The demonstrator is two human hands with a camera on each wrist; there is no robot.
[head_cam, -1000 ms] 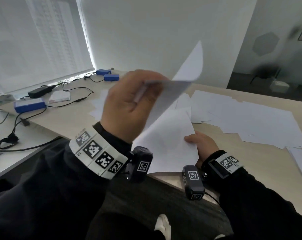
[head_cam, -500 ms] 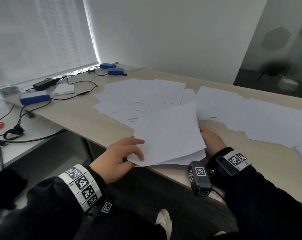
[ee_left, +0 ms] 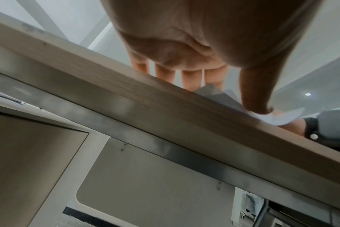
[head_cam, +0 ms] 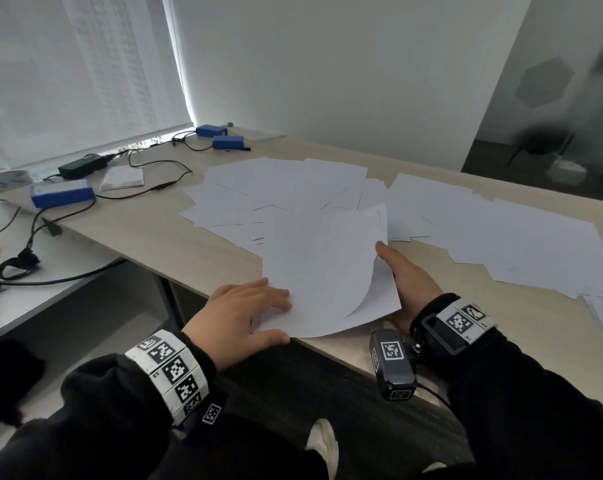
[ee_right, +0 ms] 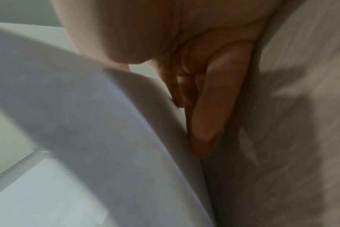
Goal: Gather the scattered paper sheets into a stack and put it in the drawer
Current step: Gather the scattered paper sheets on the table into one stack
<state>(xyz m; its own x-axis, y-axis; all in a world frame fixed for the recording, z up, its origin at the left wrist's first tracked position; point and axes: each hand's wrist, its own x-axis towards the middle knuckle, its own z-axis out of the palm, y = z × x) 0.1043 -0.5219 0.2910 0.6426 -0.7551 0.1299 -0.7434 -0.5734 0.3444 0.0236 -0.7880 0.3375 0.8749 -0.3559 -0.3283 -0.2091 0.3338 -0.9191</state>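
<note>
Flat, uncurled, my left hand (head_cam: 237,315) and right hand (head_cam: 405,280) bracket the stack (head_cam: 322,271) at the desk's (head_cam: 161,233) near edge; I square edges before lifting.

The head view looks down over the surface (head_cam: 189,244). Both wrist views sit close, beneath each palm. All three share the stack (head_cam: 327,271) at the surface's near edge.

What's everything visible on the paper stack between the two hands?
The paper stack is a small, loosely squared pile of plain white sheets at the near edge of the wooden desk, its near corner slightly overhanging. The top sheet bows upward on the right side, lifting off the ones beneath. The left hand rests on its left corner, fingers flat on top and thumb at the near edge. The right hand lies along its right edge, fingers extended against the sheets. Scattered sheets lie beyond it.
</note>
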